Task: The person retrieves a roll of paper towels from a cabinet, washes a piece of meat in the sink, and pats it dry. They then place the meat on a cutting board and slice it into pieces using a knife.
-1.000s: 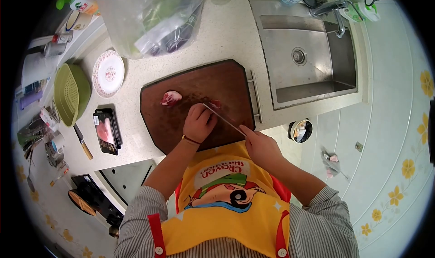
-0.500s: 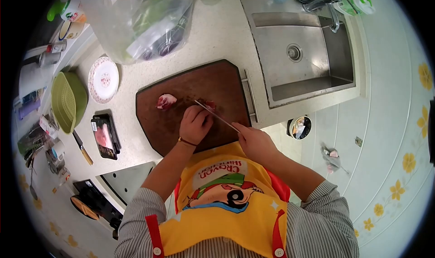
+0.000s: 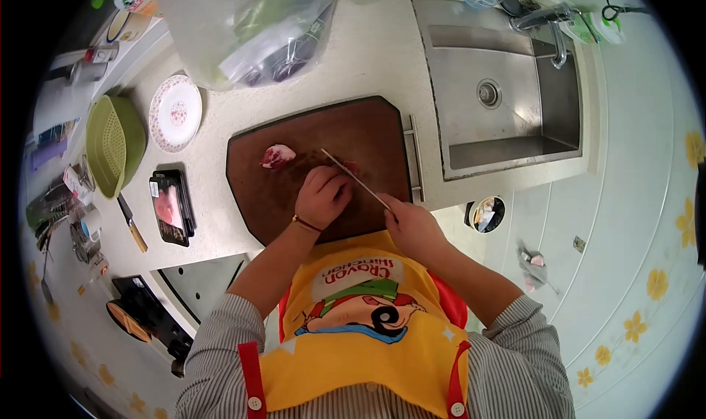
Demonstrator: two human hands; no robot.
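A brown cutting board point(image 3: 294, 198) with dark edges lies on the counter. My right hand point(image 3: 408, 224) is wrapped round the handle of a knife point(image 3: 358, 180), whose blade points up and left across the board. My left hand point(image 3: 323, 196), fingers curled, presses down beside the blade; what lies under its fingertips is hidden. Just right of the blade show small red meat pieces point(image 3: 351, 167). A larger chunk of red and white meat point(image 3: 278, 156) sits apart on the board's upper left.
Left of the board are a patterned plate point(image 3: 176, 114), a black meat tray point(image 3: 170, 207), a green basket point(image 3: 115, 147) and a second knife point(image 3: 132, 224). A plastic bag point(image 3: 250, 33) stands behind. A steel sink point(image 3: 489, 59) is at the right.
The camera view has shifted, moving the counter and board slightly in the frame. The knife blade is a little steeper, and both hands keep nearly the same pose.
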